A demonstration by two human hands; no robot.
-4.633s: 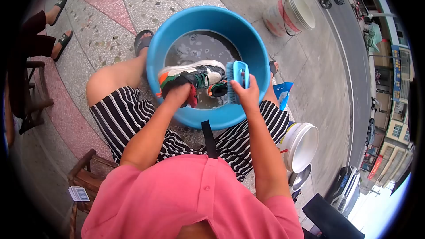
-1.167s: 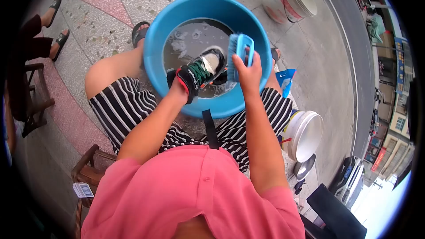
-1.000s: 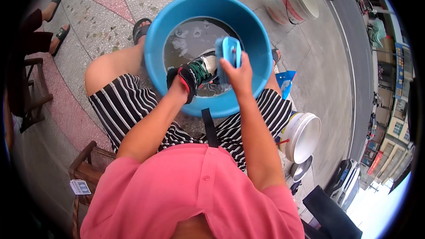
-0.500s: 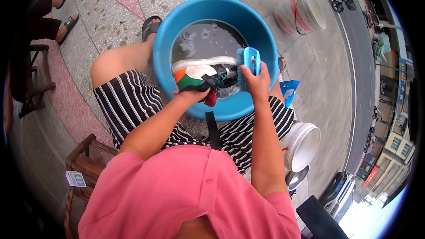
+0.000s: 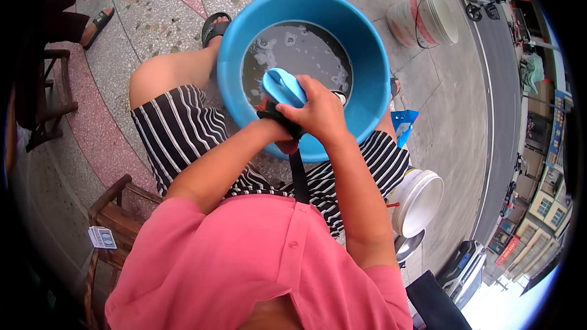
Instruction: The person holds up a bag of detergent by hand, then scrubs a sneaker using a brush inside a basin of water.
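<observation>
My right hand [image 5: 321,110] is closed round a light-blue scrubbing brush [image 5: 284,87], which is laid over the shoe. My left hand [image 5: 275,131] grips the sneaker [image 5: 287,123] from the near side, over the near part of a blue plastic basin [image 5: 229,55]. Most of the sneaker is hidden under the brush and my right hand; dark fabric shows by my fingers, and a pale tip shows to the right of my right hand. Greyish water [image 5: 309,49] with patches of foam lies in the basin, which stands between my legs.
A white-and-red bucket [image 5: 406,21] stands at the upper right, and a white bucket [image 5: 422,201] beside my right leg. A blue packet [image 5: 403,123] lies near that knee. A wooden chair [image 5: 116,220] is at my left; another person's sandalled feet [image 5: 95,27] are at upper left.
The brush has moved left, from the sneaker's right end to over its middle and left part. The sneaker has turned and is now largely covered. The view has shifted slightly.
</observation>
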